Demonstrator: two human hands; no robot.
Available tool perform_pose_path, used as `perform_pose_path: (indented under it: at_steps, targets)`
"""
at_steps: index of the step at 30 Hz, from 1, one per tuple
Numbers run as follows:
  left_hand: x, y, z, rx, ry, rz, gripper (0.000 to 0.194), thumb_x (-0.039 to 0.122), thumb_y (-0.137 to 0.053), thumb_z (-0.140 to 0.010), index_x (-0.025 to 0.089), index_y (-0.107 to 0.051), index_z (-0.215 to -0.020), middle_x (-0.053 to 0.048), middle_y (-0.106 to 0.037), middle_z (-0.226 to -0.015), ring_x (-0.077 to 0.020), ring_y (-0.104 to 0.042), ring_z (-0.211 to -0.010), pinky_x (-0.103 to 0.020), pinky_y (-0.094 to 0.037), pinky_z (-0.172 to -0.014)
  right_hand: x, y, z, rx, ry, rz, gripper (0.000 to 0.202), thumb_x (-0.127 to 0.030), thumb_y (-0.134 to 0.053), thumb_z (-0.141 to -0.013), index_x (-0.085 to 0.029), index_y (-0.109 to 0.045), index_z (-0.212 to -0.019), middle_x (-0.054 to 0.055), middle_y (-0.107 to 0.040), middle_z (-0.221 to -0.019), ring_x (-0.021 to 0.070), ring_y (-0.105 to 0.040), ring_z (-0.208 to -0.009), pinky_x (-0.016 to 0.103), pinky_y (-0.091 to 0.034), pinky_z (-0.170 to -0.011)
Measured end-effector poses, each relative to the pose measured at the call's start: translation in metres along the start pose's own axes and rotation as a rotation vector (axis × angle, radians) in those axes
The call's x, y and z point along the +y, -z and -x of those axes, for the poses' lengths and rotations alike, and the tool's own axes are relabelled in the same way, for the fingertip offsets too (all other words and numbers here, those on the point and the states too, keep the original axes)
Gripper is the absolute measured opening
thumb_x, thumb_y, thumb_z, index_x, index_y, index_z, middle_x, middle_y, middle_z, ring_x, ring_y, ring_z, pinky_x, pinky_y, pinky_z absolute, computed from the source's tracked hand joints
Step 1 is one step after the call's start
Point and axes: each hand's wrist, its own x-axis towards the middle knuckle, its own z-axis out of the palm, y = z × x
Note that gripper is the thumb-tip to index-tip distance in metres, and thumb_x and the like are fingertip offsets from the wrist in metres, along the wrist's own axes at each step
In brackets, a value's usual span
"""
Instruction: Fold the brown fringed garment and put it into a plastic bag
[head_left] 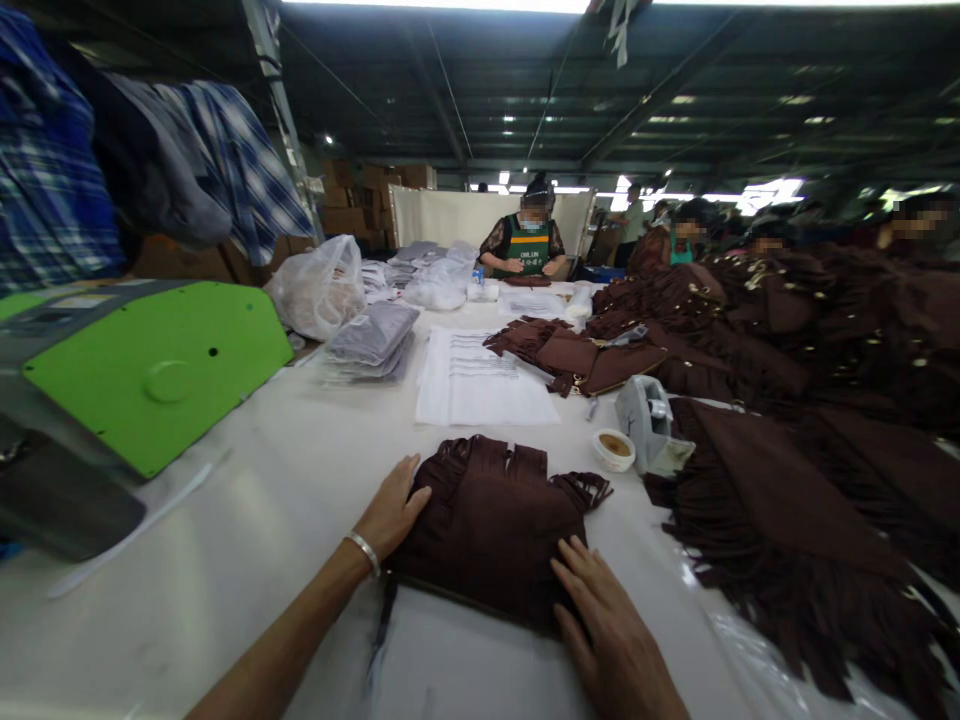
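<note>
A dark brown fringed bag lies flat on the white table in front of me, its zipped edge toward me and strips of fringe at its far side. My left hand rests against the bag's left edge, thumb and fingers apart, with a silver bracelet at the wrist. On the right, my right hand lies with outstretched fingers on the bag's near right corner. Parts of the fingertips on both sides blend into the dark fabric.
Printed sheets lie beyond the bag. A tape dispenser and a small round tub stand at the right, beside piled brown fringed bags. A green machine occupies the left. Across the table sits a co-worker.
</note>
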Motion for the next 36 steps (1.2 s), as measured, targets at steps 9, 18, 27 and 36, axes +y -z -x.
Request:
perform_pose_path:
  at_steps: [9,18,27,36]
  targets:
    - [0.030,-0.006,0.036,-0.099,0.007,0.081,0.064,0.025,-0.044,-0.079,0.007,-0.039,-0.140,-0.015,-0.043,-0.146,-0.0252,-0.039,-0.136,-0.045,-0.028,-0.117,-0.022,-0.031,-0.020,0.080,-0.095,-0.043,0.040,-0.029,-0.047,-0.095,-0.016,-0.056,-0.131,0.013,-0.059,-0.133,0.0292,-0.057,-0.121,0.045,-0.056,-0.093]
    - [0.063,0.015,0.061,-0.026,-0.137,-0.244,0.045,0.026,-0.046,-0.087,0.018,-0.048,-0.131,-0.013,-0.048,-0.140,-0.0294,-0.044,-0.130,-0.051,-0.037,-0.109,-0.070,0.005,-0.025,-0.029,-0.202,-0.655,0.063,-0.039,-0.048,-0.095,-0.023,-0.024,-0.152,0.008,-0.035,-0.152,0.0260,-0.034,-0.139,0.042,-0.036,-0.111]
    - [0.165,-0.061,0.008,-0.312,-0.208,-0.305,0.024,0.040,-0.070,-0.078,0.021,-0.058,-0.088,-0.004,-0.065,-0.092,-0.0253,-0.061,-0.092,-0.034,-0.047,-0.078,0.044,0.055,-0.040,0.195,-1.159,-1.138,0.060,-0.058,-0.074,-0.063,-0.015,-0.069,-0.104,0.014,-0.073,-0.103,0.0323,-0.068,-0.100,0.045,-0.055,-0.090]
    - [0.163,-0.080,-0.012,-0.315,-0.201,-0.341,0.005,0.025,-0.057,-0.079,0.023,-0.056,-0.083,-0.001,-0.066,-0.086,-0.0217,-0.063,-0.083,-0.030,-0.043,-0.069,0.077,-0.003,-0.063,-0.249,-1.204,-1.050,0.032,-0.044,-0.075,-0.054,-0.018,-0.066,-0.069,0.002,-0.065,-0.056,0.0191,-0.061,-0.047,0.027,-0.045,-0.040]
